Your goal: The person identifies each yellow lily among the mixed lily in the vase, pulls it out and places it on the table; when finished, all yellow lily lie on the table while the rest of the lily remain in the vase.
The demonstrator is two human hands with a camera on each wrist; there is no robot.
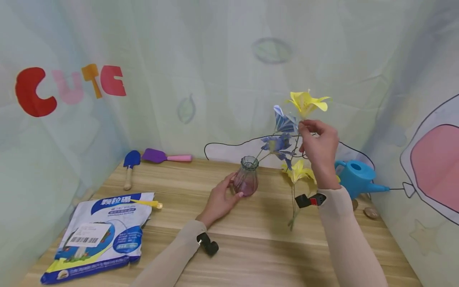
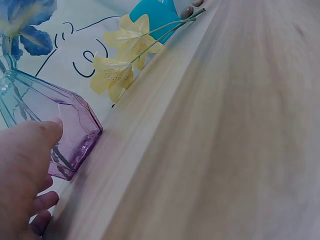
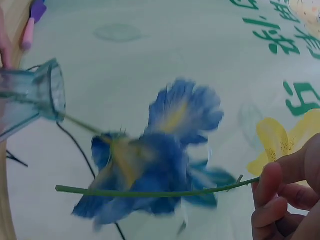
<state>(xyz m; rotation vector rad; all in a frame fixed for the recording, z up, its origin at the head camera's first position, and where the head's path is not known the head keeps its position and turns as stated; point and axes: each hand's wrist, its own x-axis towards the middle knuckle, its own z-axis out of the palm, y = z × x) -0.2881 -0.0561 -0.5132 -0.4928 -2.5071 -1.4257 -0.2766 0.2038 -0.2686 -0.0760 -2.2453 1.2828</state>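
Observation:
A small purple-and-teal glass vase (image 1: 246,177) (image 2: 47,125) (image 3: 27,97) stands on the wooden table (image 1: 251,247). My left hand (image 1: 219,199) (image 2: 22,170) grips it from the left side. A blue paper flower (image 1: 279,139) (image 3: 160,155) leans out of the vase mouth. My right hand (image 1: 319,145) (image 3: 285,195) pinches the thin green stem (image 3: 150,192) of a yellow paper flower (image 1: 307,103), held up above and right of the vase. A lower yellow bloom (image 1: 297,171) (image 2: 117,60) hangs on the same stem.
A blue watering can (image 1: 358,177) stands at the right by the cloth wall, small stones (image 1: 371,212) beside it. A blue trowel (image 1: 130,165) and purple spade (image 1: 163,156) lie at the back left. A fertiliser bag (image 1: 98,235) with a yellow spoon (image 1: 148,203) lies front left.

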